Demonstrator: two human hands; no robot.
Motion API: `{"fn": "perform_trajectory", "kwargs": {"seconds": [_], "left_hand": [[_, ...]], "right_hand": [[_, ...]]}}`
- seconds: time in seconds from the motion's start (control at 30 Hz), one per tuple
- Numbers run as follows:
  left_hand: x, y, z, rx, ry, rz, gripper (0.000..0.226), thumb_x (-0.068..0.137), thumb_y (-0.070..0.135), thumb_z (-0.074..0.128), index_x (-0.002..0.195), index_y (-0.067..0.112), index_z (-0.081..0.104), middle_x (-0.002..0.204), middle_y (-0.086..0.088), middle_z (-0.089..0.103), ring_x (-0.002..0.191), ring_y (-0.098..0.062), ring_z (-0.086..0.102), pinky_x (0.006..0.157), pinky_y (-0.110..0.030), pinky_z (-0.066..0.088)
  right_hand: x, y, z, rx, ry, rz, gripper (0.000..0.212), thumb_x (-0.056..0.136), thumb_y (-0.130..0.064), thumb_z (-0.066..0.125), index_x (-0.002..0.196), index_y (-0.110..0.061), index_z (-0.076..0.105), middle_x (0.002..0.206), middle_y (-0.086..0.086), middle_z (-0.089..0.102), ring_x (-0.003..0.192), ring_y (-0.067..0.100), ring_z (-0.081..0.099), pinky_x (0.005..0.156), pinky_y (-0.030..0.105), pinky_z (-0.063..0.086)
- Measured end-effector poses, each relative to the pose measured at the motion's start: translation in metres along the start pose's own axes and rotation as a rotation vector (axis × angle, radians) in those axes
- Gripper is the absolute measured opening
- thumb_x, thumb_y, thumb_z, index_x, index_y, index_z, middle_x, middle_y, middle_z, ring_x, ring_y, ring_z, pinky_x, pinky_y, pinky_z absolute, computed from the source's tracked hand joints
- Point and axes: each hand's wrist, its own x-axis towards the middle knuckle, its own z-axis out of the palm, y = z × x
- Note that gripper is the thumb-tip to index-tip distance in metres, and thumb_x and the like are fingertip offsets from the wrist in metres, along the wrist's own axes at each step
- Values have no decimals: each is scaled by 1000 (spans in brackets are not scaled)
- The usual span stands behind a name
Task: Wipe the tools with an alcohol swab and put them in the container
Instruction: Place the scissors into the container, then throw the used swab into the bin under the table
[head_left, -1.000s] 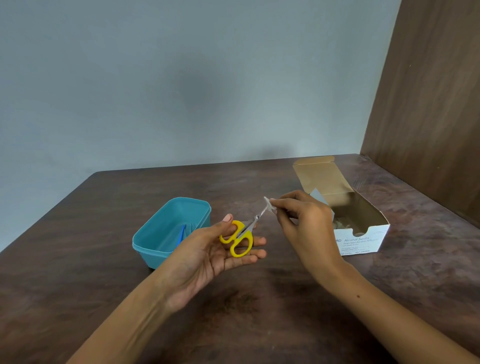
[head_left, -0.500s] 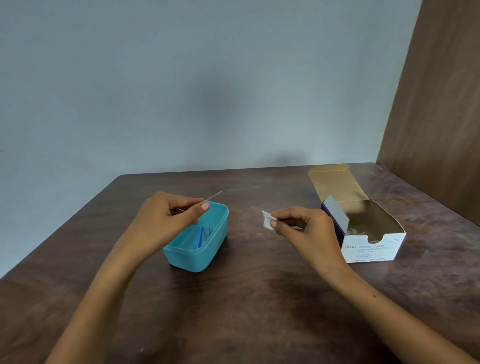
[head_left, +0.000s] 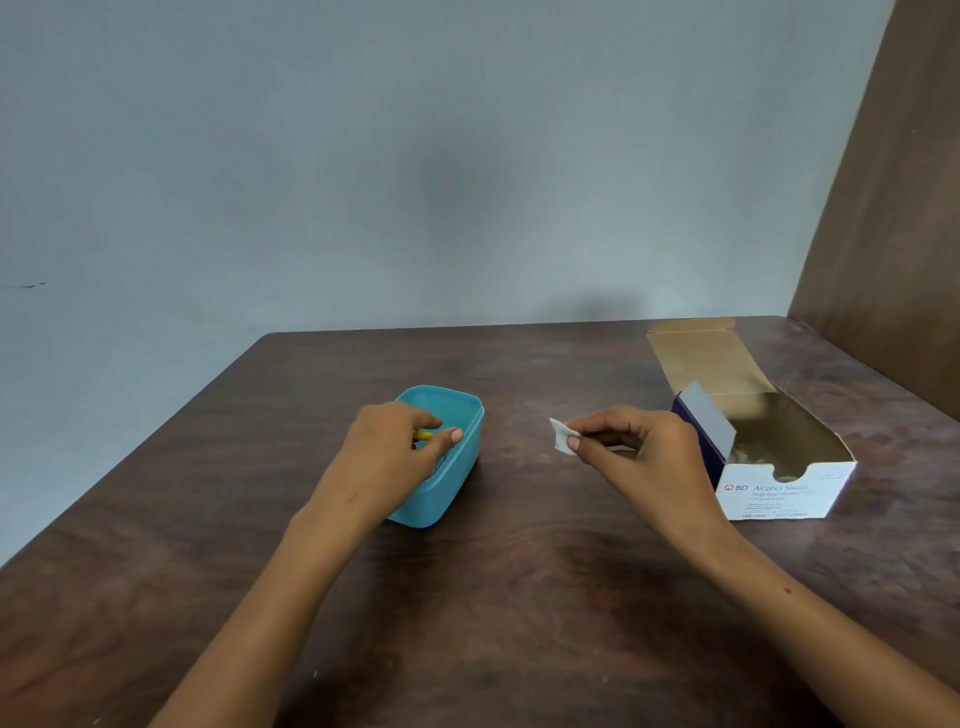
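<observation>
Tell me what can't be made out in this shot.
Head view only:
- Scissors: just a yellow bit shows; left hand covers the rest.
- Teal container interior: hidden by that hand.
- Swab box small print: blurred.
- Swab: partly behind right hand fingers.

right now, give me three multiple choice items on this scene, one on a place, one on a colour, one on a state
1. Where is the left hand?
A. over the teal container
B. inside the swab box
C. flat on the table

2. What colour is the tool handle under the left hand's fingers?
A. red
B. yellow
C. black

3. What is the right hand doing?
A. resting open
B. gripping the box
C. pinching a white swab

Answers:
1 A, the hand dips over the container's rim.
2 B, a yellow bit peeks out.
3 C, thumb and forefinger pinch it above the table.
</observation>
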Motion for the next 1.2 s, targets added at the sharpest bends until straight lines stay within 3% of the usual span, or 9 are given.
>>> {"fn": "perform_trajectory", "kwargs": {"seconds": [0.13, 0.27, 0.4, 0.6, 0.73, 0.83, 1.0, 1.2], "left_hand": [[-2, 5, 11, 21, 11, 4, 46, 94, 43, 46, 125, 12, 60, 117, -7, 67, 101, -20, 62, 86, -32, 46], [-6, 14, 20, -18, 19, 43, 43, 99, 36, 36, 125, 10, 59, 111, -7, 69, 88, -17, 62, 76, -22, 41], [-8, 21, 24, 49, 9, 48, 47, 101, 37, 27, 128, 7, 51, 115, -11, 65, 98, -21, 61, 86, -33, 48], [-15, 28, 23, 144, 208, 130, 48, 99, 40, 32, 141, 18, 37, 147, -2, 41, 131, -18, 43, 104, -30, 38], [-22, 35, 32, 86, 297, 287, 39, 97, 33, 43, 126, 12, 56, 130, -7, 59, 117, -22, 58, 94, -34, 48], [-25, 37, 36, 88, 317, 379, 40, 93, 32, 39, 117, 10, 63, 118, -8, 66, 106, -22, 64, 86, -32, 52], [-27, 39, 40, 51, 324, 409, 27, 92, 17, 57, 117, 7, 63, 119, -11, 65, 107, -24, 63, 87, -31, 48], [-29, 42, 40, 27, 344, 406, 28, 93, 15, 52, 120, 9, 61, 125, -10, 60, 111, -24, 59, 88, -32, 48]], "right_hand": [[1, 0, 0, 5, 6, -18, 16, 78, -9, 73, 91, -18, 75, 80, -14, 68, 81, -5, 64, 67, 5, 48], [1, 0, 0, -16, 2, -20, 16, 79, -9, 73, 93, -18, 75, 80, -16, 67, 83, -6, 63, 67, 5, 48], [0, 0, 0, -24, -3, -21, 17, 79, -9, 73, 92, -19, 75, 78, -20, 65, 81, -9, 62, 66, 3, 47], [0, -1, -1, -46, 8, -54, 15, 78, -8, 73, 89, -17, 76, 78, -18, 65, 79, -8, 62, 63, 4, 47], [0, 1, -1, -96, 17, -110, 15, 79, -5, 72, 90, -15, 76, 79, -14, 65, 82, -2, 63, 63, 5, 47], [0, 1, -1, -146, 21, -152, 16, 79, -4, 71, 91, -14, 75, 79, -17, 62, 82, 0, 63, 65, 6, 50], [-3, -4, -2, -228, 39, -236, 15, 80, -5, 71, 92, -13, 75, 80, -9, 63, 72, 2, 63, 70, 9, 51], [-11, -9, -4, -256, 74, -277, 14, 79, -5, 72, 92, -10, 76, 82, -2, 69, 69, 4, 63, 71, 8, 51]]}}
